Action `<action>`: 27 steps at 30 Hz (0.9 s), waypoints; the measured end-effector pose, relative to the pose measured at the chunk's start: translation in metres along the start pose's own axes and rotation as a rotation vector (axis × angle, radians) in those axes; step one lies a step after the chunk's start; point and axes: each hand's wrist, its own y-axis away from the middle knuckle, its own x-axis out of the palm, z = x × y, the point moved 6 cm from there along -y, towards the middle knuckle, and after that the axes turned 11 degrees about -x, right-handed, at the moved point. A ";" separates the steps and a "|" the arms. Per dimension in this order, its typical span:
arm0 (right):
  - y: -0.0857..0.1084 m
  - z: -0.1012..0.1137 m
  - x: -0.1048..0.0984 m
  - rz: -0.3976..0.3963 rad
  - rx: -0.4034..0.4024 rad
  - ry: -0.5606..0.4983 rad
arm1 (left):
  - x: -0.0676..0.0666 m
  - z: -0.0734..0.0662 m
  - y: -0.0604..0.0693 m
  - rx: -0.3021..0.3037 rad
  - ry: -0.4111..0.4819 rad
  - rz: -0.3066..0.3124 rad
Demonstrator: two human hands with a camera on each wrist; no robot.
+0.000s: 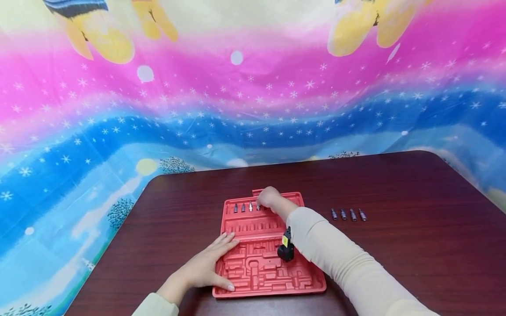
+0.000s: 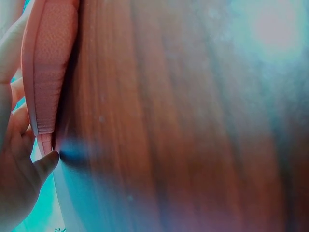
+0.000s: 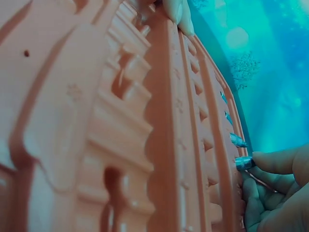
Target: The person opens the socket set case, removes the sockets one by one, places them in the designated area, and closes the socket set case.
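Observation:
A red plastic tool case (image 1: 272, 290) lies opened flat on the table, its moulded slots facing up. My left hand (image 1: 209, 265) rests on the case's left side, fingers spread along the edge and thumb at the near corner. At the far row of slots, my right hand (image 1: 269, 197) pinches a small metal screwdriver bit (image 3: 244, 163) between thumb and finger; the bit's lower end meets its slot. To its left, several bits (image 1: 243, 208) stand in the same row. In the left wrist view the left hand (image 2: 19, 169) touches the side of the case (image 2: 50, 72).
On the dark wooden table (image 1: 415, 245), several loose bits (image 1: 348, 214) lie in a row to the right of the case. A patterned cloth (image 1: 253, 96) hangs behind the table. The right forearm crosses over the case's right side.

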 end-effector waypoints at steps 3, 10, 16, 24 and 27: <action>-0.002 -0.002 0.001 -0.002 0.006 -0.010 | 0.000 -0.001 0.001 0.005 0.002 -0.002; -0.005 -0.008 -0.001 -0.025 -0.041 -0.302 | 0.000 -0.002 0.001 0.006 -0.005 0.004; 0.013 -0.005 -0.010 -0.019 -0.015 -0.357 | -0.002 -0.003 0.001 0.007 -0.001 0.014; 0.026 -0.001 -0.014 0.026 -0.032 -0.472 | -0.001 -0.003 0.001 -0.016 0.000 0.024; 0.034 0.002 -0.016 0.038 -0.048 -0.495 | -0.001 -0.003 0.002 -0.014 0.006 0.023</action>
